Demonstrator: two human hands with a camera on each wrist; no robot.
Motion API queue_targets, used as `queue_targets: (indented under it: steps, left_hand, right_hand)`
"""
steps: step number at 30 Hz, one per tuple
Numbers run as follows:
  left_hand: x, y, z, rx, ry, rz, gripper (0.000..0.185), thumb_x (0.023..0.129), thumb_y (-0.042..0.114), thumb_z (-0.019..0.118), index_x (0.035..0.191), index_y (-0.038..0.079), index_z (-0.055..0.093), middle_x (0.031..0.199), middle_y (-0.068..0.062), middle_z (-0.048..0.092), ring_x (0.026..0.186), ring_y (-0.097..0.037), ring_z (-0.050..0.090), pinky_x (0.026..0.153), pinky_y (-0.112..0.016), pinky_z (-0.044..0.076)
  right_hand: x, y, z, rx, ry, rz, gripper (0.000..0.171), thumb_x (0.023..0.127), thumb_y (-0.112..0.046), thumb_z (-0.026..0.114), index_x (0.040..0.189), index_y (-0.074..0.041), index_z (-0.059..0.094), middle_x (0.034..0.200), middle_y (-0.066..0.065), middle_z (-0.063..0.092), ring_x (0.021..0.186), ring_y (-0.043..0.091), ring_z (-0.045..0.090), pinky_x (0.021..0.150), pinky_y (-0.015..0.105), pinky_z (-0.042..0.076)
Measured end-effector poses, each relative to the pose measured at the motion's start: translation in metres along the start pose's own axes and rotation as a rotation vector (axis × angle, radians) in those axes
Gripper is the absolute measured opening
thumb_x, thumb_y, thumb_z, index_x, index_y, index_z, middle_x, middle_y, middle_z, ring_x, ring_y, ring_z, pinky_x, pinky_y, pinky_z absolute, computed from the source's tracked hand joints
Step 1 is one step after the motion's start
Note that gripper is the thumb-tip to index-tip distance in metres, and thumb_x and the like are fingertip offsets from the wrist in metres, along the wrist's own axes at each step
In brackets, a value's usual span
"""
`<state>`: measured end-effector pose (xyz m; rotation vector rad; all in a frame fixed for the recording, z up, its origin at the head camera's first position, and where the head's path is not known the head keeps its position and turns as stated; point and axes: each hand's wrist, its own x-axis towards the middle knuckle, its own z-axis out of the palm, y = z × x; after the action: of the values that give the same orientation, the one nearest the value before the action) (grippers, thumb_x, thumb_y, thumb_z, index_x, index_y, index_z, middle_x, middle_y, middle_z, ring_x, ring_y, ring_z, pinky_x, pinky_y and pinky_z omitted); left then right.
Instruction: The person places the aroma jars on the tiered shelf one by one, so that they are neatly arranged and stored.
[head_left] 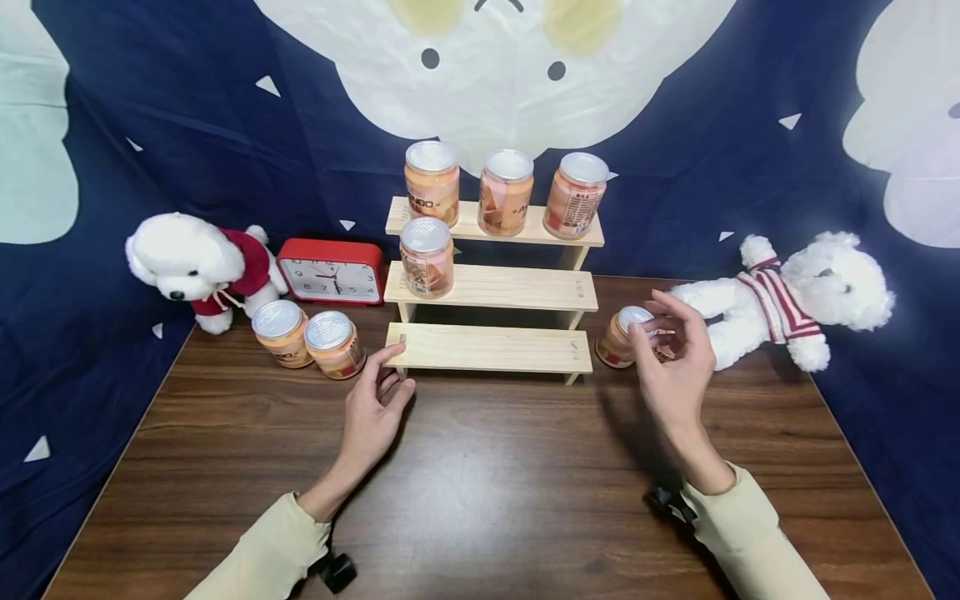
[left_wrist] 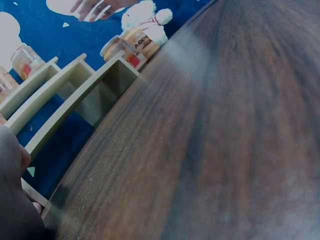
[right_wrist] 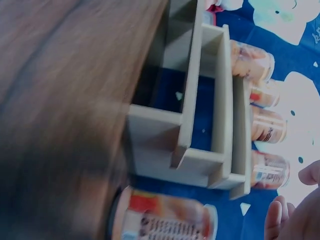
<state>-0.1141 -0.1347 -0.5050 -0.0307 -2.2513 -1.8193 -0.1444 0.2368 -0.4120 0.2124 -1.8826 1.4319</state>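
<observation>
My left hand is at the left end of the lowest step of a three-tier wooden display stand, its index fingertip at the board's corner and the thumb apart in front. In the left wrist view, part of that hand shows beside the stand. On the right, my right hand hovers with spread, bent fingers over an orange-labelled jar with a silver lid. A second jar stands beside that one, mostly hidden by the hand in the head view. The right wrist view shows a gap between fingers and jar.
Three similar jars line the top tier; another jar sits at the middle tier's left. Two jars stand left of the stand, near a red clock and a white plush dog. Another plush lies at right.
</observation>
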Motion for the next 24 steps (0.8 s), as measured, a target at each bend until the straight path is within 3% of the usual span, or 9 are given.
queue_targets:
  steps: [5, 11, 14, 20, 24]
  left_hand:
    - [-0.001, 0.0, 0.0, -0.003, 0.002, -0.003, 0.058, 0.098, -0.015, 0.073, 0.151, 0.004, 0.063, 0.158, -0.012, 0.061, 0.125, -0.025, 0.064, 0.116, -0.023, 0.055]
    - [0.0, 0.0, 0.0, 0.007, 0.002, -0.002, 0.058, 0.098, -0.014, 0.073, 0.151, 0.004, 0.063, 0.158, -0.012, 0.061, 0.127, -0.023, 0.064, 0.116, -0.023, 0.055]
    - [0.0, 0.001, 0.0, 0.007, 0.003, -0.001, 0.058, 0.097, -0.014, 0.073, 0.151, 0.004, 0.063, 0.158, -0.013, 0.061, 0.127, -0.022, 0.064, 0.115, -0.023, 0.055]
    - [0.0, 0.001, 0.001, 0.002, 0.007, 0.014, 0.058, 0.097, -0.015, 0.073, 0.151, 0.003, 0.063, 0.158, -0.013, 0.062, 0.126, -0.019, 0.064, 0.115, -0.021, 0.055]
    - [0.0, 0.0, 0.001, 0.001, 0.01, 0.023, 0.058, 0.097, -0.015, 0.073, 0.15, 0.002, 0.063, 0.157, -0.014, 0.062, 0.124, -0.017, 0.063, 0.115, -0.021, 0.055]
  right_hand:
    - [-0.002, 0.011, -0.007, -0.086, 0.0, 0.037, 0.048, 0.089, 0.016, 0.077, 0.136, 0.01, 0.069, 0.118, -0.002, 0.072, 0.087, 0.002, 0.067, 0.068, 0.009, 0.052]
    - [-0.004, -0.004, -0.005, -0.162, -0.039, 0.06, 0.048, 0.087, 0.019, 0.077, 0.134, 0.014, 0.068, 0.115, 0.029, 0.066, 0.082, -0.001, 0.063, 0.066, 0.008, 0.049]
    - [-0.004, -0.011, -0.003, -0.203, -0.044, 0.067, 0.047, 0.086, 0.016, 0.078, 0.132, 0.014, 0.069, 0.109, 0.035, 0.063, 0.076, -0.005, 0.06, 0.064, 0.006, 0.046]
    - [-0.004, 0.006, -0.007, -0.261, -0.045, 0.091, 0.052, 0.085, 0.014, 0.084, 0.135, 0.01, 0.071, 0.118, 0.037, 0.065, 0.072, -0.008, 0.058, 0.062, 0.002, 0.045]
    - [-0.004, 0.03, -0.013, -0.276, -0.045, 0.106, 0.057, 0.085, 0.011, 0.088, 0.138, 0.003, 0.073, 0.125, 0.03, 0.069, 0.072, -0.008, 0.059, 0.063, 0.002, 0.047]
